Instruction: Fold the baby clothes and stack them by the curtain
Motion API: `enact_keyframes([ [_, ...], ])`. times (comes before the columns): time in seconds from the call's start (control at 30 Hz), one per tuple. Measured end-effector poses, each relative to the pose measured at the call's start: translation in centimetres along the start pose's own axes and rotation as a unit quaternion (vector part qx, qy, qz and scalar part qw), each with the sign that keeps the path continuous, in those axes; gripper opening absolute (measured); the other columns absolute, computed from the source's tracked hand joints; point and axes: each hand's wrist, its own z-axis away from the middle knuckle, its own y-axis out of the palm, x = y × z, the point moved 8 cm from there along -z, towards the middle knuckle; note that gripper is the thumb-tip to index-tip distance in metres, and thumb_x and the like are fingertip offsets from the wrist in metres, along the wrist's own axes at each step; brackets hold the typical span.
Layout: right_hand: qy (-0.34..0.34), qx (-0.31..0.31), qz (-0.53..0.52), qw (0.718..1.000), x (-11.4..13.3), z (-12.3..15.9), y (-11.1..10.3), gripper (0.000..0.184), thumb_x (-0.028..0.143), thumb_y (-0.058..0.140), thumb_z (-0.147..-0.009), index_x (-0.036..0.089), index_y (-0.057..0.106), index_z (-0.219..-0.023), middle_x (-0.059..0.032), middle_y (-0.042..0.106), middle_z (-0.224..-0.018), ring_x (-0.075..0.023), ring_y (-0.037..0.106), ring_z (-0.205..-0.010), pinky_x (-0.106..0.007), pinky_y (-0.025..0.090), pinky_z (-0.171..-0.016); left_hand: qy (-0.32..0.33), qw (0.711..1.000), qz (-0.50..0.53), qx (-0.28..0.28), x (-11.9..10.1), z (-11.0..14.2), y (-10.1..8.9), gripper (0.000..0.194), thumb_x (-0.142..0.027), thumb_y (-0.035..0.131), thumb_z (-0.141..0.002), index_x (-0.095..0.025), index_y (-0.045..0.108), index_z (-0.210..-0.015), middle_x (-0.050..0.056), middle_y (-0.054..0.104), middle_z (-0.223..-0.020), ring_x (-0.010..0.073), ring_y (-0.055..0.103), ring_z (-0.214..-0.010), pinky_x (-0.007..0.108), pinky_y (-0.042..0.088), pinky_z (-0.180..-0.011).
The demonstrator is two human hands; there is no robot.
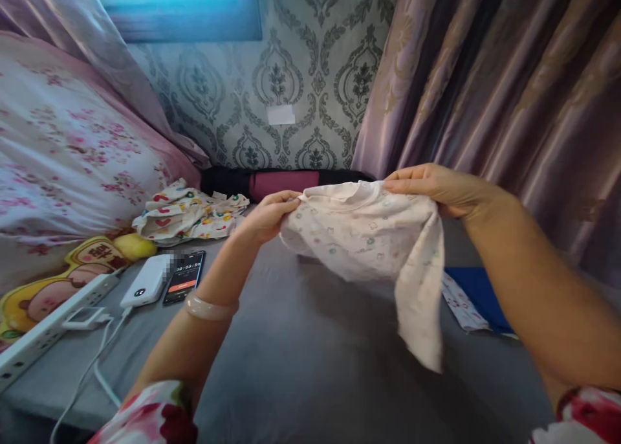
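Observation:
I hold up a small pale pink garment (pixel 369 243) with a tiny print above the grey bed sheet (pixel 301 366). My left hand (pixel 269 214) pinches its left top edge, a pale bangle on that wrist. My right hand (pixel 436 188) grips the right top edge by the neckline, fingers closed over the cloth. One sleeve or side of the garment hangs down at the right.
A colourful printed cloth (pixel 189 214) lies crumpled at the back left. A phone (pixel 184 277), a white power bank (pixel 145 282), a power strip (pixel 43 331) with cables and a cartoon pillow (pixel 58 288) lie left. Blue fabric (pixel 480 295) sits right. Curtains hang right.

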Motion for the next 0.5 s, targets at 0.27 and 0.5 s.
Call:
enact_keyframes([
  [0.27,-0.056,0.054,0.072,0.994,-2.0,0.0,1.1,0.032,0.053,0.074,-0.068,0.022,0.074,-0.075,-0.0041,0.07,-0.07,-0.0169,0.062,-0.062,-0.03,0.05,-0.056,0.021,0.974,-0.209,0.083,-5.1,-0.4,-0.6,0.025,-0.041,0.073,-0.07,-0.017,0.068,-0.078,0.001,0.06,-0.066,0.0134,0.056,-0.059,0.025,0.042,-0.053],
  [0.5,-0.047,0.093,0.114,0.988,-6.2,-0.2,3.2,0.035,0.053,0.075,-0.062,0.019,0.072,-0.068,0.0002,0.065,-0.067,-0.013,0.055,-0.062,-0.025,0.043,-0.058,0.009,0.931,-0.345,0.117,1.2,-1.4,-1.2,0.024,-0.038,0.07,-0.067,-0.016,0.063,-0.064,-0.002,0.053,-0.058,0.0114,0.048,-0.055,0.023,0.034,-0.051],
])
